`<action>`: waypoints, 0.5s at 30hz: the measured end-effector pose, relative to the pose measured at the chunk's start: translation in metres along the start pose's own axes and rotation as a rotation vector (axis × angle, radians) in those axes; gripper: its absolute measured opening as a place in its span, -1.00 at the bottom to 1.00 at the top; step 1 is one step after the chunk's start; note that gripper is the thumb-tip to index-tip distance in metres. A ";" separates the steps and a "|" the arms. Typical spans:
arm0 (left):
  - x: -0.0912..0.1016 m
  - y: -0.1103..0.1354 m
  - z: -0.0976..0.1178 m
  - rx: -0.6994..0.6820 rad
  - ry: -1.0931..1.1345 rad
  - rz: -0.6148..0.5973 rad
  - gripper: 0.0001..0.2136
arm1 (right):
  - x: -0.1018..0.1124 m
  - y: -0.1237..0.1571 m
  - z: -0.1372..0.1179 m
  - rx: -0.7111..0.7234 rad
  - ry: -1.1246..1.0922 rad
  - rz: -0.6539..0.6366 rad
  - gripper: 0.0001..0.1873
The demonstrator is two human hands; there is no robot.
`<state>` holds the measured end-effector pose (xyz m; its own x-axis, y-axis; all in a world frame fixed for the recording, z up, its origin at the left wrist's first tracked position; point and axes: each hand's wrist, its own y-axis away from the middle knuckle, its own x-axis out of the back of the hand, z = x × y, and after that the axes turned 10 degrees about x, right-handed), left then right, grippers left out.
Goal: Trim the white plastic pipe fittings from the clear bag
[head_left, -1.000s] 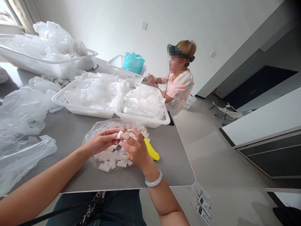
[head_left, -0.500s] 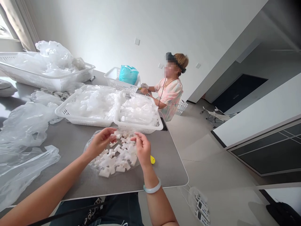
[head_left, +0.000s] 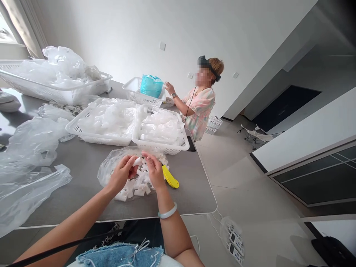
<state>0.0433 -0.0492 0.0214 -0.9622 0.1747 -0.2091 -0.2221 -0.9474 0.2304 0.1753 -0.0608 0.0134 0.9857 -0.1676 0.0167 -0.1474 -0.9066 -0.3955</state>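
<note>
My left fingers (head_left: 128, 163) are pinching a white plastic fitting (head_left: 137, 161), long axis aimed at my right fingers (head_left: 148, 158), just beside it; whether those grip it, I can't tell.

L hand (head_left: 121, 174) pinches white plastic fitting (head_left: 137, 161), R hand (head_left: 154, 171) just beside, above pile of fittings (head_left: 138, 189) on clear bag (head_left: 105, 172), yellow tool (head_left: 170, 177) near R hand

2 bare forearms show no sleeves: the right wrist (head_left: 163, 198) wears 1 pale jade bangle (head_left: 167, 210), and a black cord (head_left: 63, 244) crosses the left forearm (head_left: 78, 209), above dark jeans (head_left: 144, 233) and a light-blue denim garment (head_left: 119, 256).
</note>
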 end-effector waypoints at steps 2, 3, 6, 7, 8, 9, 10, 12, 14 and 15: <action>0.000 -0.002 0.004 0.071 0.050 -0.018 -0.62 | 0.000 0.005 0.001 0.046 0.052 -0.102 -0.60; -0.001 -0.003 0.005 0.079 0.059 -0.024 -0.61 | -0.002 0.006 0.002 0.060 0.088 -0.113 -0.59; -0.003 -0.008 0.007 0.043 0.026 -0.024 -0.60 | -0.008 0.006 0.007 0.083 0.162 -0.049 -0.60; -0.002 -0.011 0.007 0.017 -0.009 -0.020 -0.61 | -0.010 0.005 0.009 0.086 0.173 -0.022 -0.61; -0.001 -0.013 0.007 -0.009 -0.046 -0.013 -0.61 | -0.011 0.004 0.011 0.089 0.188 0.009 -0.64; 0.002 -0.016 0.008 -0.034 -0.084 -0.007 -0.62 | -0.012 0.002 0.013 0.096 0.212 0.041 -0.67; 0.005 -0.019 0.009 -0.056 -0.123 -0.013 -0.64 | -0.012 0.001 0.015 0.106 0.247 0.068 -0.70; 0.012 -0.025 0.012 -0.082 -0.182 -0.072 -0.69 | -0.010 0.000 0.019 0.150 0.337 0.088 -0.77; 0.019 -0.031 0.013 -0.104 -0.217 -0.139 -0.71 | -0.005 -0.002 0.019 0.235 0.425 0.059 -0.80; 0.023 -0.034 0.013 -0.117 -0.215 -0.144 -0.72 | -0.002 -0.003 0.017 0.285 0.458 0.033 -0.78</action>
<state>0.0266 -0.0099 0.0212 -0.9363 0.3504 -0.0228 -0.3509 -0.9312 0.0986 0.1753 -0.0511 -0.0012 0.8353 -0.4039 0.3731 -0.0872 -0.7673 -0.6354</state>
